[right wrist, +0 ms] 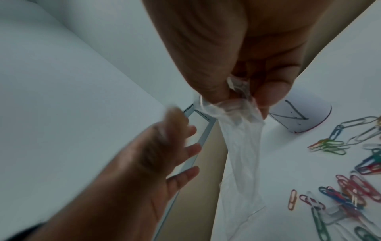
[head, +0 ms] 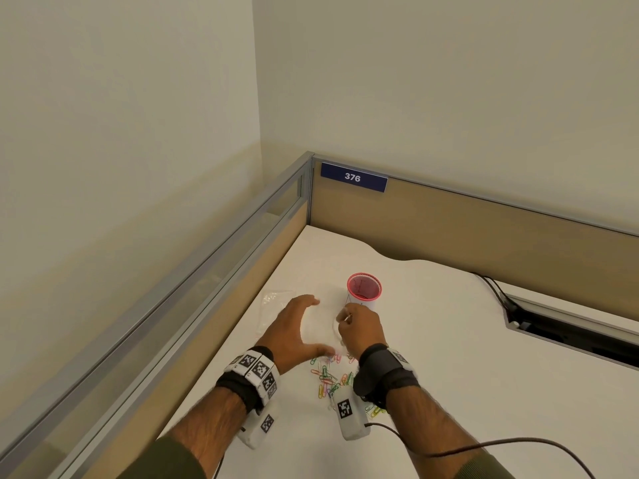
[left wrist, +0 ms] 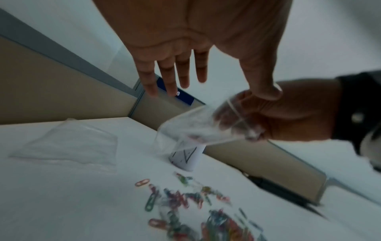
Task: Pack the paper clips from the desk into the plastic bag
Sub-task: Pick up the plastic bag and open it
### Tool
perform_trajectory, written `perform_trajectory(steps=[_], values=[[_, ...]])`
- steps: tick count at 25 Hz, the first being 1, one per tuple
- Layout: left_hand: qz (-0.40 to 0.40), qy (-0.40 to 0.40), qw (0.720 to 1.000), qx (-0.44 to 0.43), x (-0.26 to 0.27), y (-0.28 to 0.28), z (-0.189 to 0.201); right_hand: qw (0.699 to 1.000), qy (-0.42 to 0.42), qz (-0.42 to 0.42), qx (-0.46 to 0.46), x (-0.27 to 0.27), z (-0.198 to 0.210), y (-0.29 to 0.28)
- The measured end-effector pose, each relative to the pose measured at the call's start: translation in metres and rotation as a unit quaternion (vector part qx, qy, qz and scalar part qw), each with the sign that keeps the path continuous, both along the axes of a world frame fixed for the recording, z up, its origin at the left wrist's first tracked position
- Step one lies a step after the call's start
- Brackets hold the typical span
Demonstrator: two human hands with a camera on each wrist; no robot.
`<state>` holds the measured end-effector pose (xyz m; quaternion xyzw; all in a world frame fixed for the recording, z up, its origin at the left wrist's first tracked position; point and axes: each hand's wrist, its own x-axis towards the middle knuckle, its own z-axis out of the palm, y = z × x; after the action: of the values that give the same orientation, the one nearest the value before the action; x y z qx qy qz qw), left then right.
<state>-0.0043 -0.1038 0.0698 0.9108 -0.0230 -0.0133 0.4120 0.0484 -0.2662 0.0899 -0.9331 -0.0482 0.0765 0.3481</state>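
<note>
White tabletop [head: 449, 340] in a corner cubicle, tan partitions on two sides.

Nearest the person: clips [head: 328, 378], a loose scatter of coloured wire (red, green, blue, orange, some pale), lying flat on the tabletop between the two wrists. Some overlap or interlock. None visibly in a bag yet.

Right hand [head: 359, 328]: thumb and fingers pinched on the top edge of a bag [right wrist: 239, 146], clear thin film, crumpled at the pinch and hanging down limp toward the tabletop. Mouth appears closed or collapsed; cannot tell for sure.

Left hand [head: 294, 326]: fingers straight and spread, holding nothing, just beside the bag and apart from it. Blurred in the right wrist view.

Judged step: opening the bag before loading. To do it well, the left hand should take the opposite lip so the two hands part the mouth, then lower the mouth near the clips. Film is slippery and clingy; a grip on both layers would keep it shut. Clips likely lift in tangled clusters, so gather small bunches.

Farther: second clear bag [head: 276, 299] lying flat, left of the hands. Cup [head: 363, 291], red rim, white side with dark marks, upright beyond the right hand.

Far partition: blue plate [head: 352, 177], "376".
</note>
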Motion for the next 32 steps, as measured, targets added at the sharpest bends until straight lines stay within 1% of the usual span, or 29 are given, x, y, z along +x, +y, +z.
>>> perform_trajectory(steps=[2,3,4,6,8,10,12,14,16,17,18,19,21,22,23,24,27,28,31,32], values=[[-0.034,0.021,0.996,0.08,-0.001,-0.004,-0.004,0.998,0.012,0.037,0.039,-0.002,0.0,0.003],[-0.044,0.022,0.993,0.108,0.0,-0.008,-0.009,0.997,0.017,0.061,0.049,-0.003,0.001,0.006],[-0.043,0.018,0.992,0.116,0.001,-0.012,-0.014,0.995,0.019,0.081,0.05,-0.006,0.003,0.009],[-0.014,-0.013,0.995,0.093,0.003,-0.017,-0.023,0.994,0.011,0.094,0.045,-0.007,0.003,0.011],[0.026,-0.045,0.996,0.076,0.005,-0.014,-0.028,0.997,-0.008,0.077,0.031,-0.006,0.002,0.008],[0.042,-0.044,0.996,0.069,0.004,-0.011,-0.03,0.998,-0.006,0.052,0.036,-0.004,0.002,0.002],[0.05,-0.038,0.996,0.068,0.005,-0.008,-0.032,0.997,0.004,0.041,0.06,-0.005,0.005,-0.001],[0.067,-0.045,0.994,0.071,0.007,-0.007,-0.034,0.996,-0.035,0.027,0.074,-0.008,0.011,0.0],[0.093,-0.046,0.992,0.074,0.012,-0.007,-0.035,0.991,-0.098,0.019,0.09,-0.012,0.02,0.001],[0.102,-0.048,0.991,0.076,0.014,-0.006,-0.035,0.988,-0.119,0.036,0.094,-0.014,0.023,0.003],[0.108,-0.053,0.99,0.077,0.016,-0.006,-0.035,0.986,-0.123,0.065,0.087,-0.015,0.026,0.006],[0.111,-0.057,0.989,0.079,0.018,-0.005,-0.034,0.987,-0.111,0.097,0.066,-0.017,0.028,0.009],[0.11,-0.054,0.989,0.08,0.02,-0.006,-0.035,0.986,-0.078,0.143,-0.021,-0.018,0.026,0.015],[0.108,-0.052,0.99,0.079,0.021,-0.007,-0.036,0.984,-0.073,0.151,-0.057,-0.017,0.025,0.018],[0.104,-0.046,0.99,0.082,0.022,-0.007,-0.038,0.983,-0.072,0.151,-0.071,-0.016,0.022,0.019],[0.099,-0.044,0.991,0.083,0.023,-0.008,-0.04,0.984,-0.068,0.15,-0.064,-0.015,0.021,0.02],[0.083,-0.048,0.991,0.094,0.023,-0.009,-0.043,0.986,-0.032,0.162,0.019,-0.019,0.019,0.02],[0.081,-0.052,0.991,0.094,0.022,-0.01,-0.041,0.984,-0.022,0.173,0.032,-0.02,0.021,0.02],[0.08,-0.032,0.992,0.091,0.024,-0.013,-0.038,0.979,0.009,0.198,0.035,-0.019,0.025,0.019],[0.077,-0.03,0.992,0.092,0.025,-0.013,-0.039,0.977,0.02,0.212,0.023,-0.018,0.027,0.018]])
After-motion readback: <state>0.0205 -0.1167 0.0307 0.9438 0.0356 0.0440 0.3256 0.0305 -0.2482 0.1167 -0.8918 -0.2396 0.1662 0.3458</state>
